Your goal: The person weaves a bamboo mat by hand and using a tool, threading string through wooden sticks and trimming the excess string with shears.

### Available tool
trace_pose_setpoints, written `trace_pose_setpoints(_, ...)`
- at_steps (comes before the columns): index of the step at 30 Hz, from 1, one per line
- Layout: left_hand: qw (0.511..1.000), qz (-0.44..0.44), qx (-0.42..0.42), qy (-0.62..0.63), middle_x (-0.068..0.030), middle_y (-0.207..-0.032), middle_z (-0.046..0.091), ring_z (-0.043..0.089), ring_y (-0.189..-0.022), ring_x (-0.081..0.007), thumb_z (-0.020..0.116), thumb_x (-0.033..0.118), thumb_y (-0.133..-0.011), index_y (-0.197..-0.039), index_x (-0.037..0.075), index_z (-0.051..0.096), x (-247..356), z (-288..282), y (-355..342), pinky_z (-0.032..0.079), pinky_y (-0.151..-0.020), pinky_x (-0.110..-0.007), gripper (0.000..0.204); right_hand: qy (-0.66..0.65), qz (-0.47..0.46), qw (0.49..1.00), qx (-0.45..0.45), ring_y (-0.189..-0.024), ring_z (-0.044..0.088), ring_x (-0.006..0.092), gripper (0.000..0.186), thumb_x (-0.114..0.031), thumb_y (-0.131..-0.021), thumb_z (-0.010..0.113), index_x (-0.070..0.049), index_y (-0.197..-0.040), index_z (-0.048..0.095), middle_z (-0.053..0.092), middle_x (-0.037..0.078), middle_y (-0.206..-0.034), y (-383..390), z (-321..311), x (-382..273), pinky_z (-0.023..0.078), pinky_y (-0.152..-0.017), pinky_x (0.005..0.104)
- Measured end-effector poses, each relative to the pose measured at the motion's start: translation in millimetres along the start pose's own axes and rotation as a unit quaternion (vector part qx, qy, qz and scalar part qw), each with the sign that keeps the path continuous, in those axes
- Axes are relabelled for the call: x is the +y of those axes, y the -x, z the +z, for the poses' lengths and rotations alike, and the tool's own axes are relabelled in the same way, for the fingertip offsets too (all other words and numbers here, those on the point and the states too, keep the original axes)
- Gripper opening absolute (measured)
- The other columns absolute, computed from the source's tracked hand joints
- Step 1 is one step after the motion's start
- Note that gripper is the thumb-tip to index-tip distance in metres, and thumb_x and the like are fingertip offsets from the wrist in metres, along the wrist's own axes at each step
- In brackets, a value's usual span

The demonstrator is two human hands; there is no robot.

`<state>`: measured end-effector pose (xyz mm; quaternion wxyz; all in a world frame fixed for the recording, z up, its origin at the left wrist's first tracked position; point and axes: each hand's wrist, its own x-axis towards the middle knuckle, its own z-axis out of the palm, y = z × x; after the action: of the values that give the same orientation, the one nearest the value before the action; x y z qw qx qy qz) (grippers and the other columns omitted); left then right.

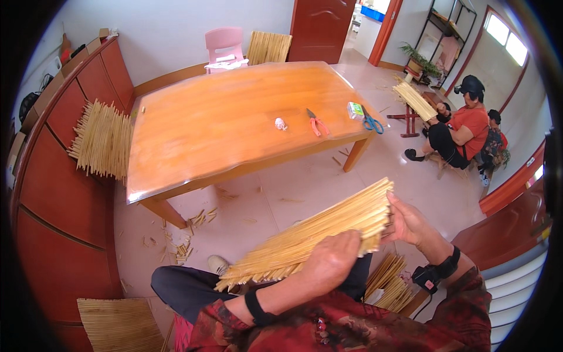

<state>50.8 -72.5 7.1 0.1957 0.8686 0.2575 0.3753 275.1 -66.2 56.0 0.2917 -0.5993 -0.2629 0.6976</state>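
Left hand [334, 258] grasps the flat yellow stick bundle [305, 226] at 12 o'clock; right hand [406, 222] touches its 2 o'clock end, grip unclear. Rectangular orange wooden table [223, 123] obstructs 11 o'clock; tan stick stack [102, 141], 10 o'clock.

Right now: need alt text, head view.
The left hand and right hand hold a mat of thin yellow sticks near its right end. Beyond it stands an orange table bearing pliers and blue-handled scissors; two other people are at the right.
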Motion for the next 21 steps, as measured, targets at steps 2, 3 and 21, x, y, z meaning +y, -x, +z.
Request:
trace_pose_setpoints(2, 0.999, 0.036, 0.025, -0.012, -0.0138, -0.078, 0.055, 0.058, -0.069, -0.0248, 0.052, 0.005, -0.069, -0.094, -0.007, 0.05, 12.9, 4.1, -17.4, 0.048, -0.061, -0.033, 0.028, -0.035, -0.088, 0.992, 0.087, -0.097, 0.058, 0.0306, 0.066, -0.053, -0.084, 0.052, 0.0, -0.122, 0.044, 0.054, 0.019, -0.113, 0.8, -5.5, 3.2, 0.047, -0.084, 0.049)
trace_pose_setpoints(3, 0.997, 0.068, 0.048, 0.002, -0.014, -0.077, 0.054, 0.056, -0.067, -0.0257, 0.052, 0.006, -0.069, -0.092, -0.006, 0.05, 17.4, 6.2, -25.5, 0.047, -0.06, -0.034, 0.026, -0.059, -0.098, 0.991, 0.067, -0.1, 0.057, 0.0274, 0.058, -0.043, -0.084, 0.056, 0.001, -0.12, 0.045, 0.055, 0.017, -0.113, 3.4, -15.7, 4.1, 0.046, -0.086, 0.0449)
trace_pose_setpoints(21, 0.935, 0.285, 0.203, -0.06, -0.0274, -0.102, 0.055, 0.055, -0.094, -0.0393, 0.046, 0.017, -0.078, -0.102, -0.014, 0.053, 155.1, 4.3, -91.2, 0.047, -0.076, -0.039, 0.039, -0.164, -0.408, 0.877, 0.194, -0.094, 0.056, 0.02, 0.035, -0.02, -0.082, 0.057, 0.001, -0.109, 0.051, 0.058, 0.012, -0.103, 203.0, -45.7, -16.2, 0.045, -0.085, 0.0302)
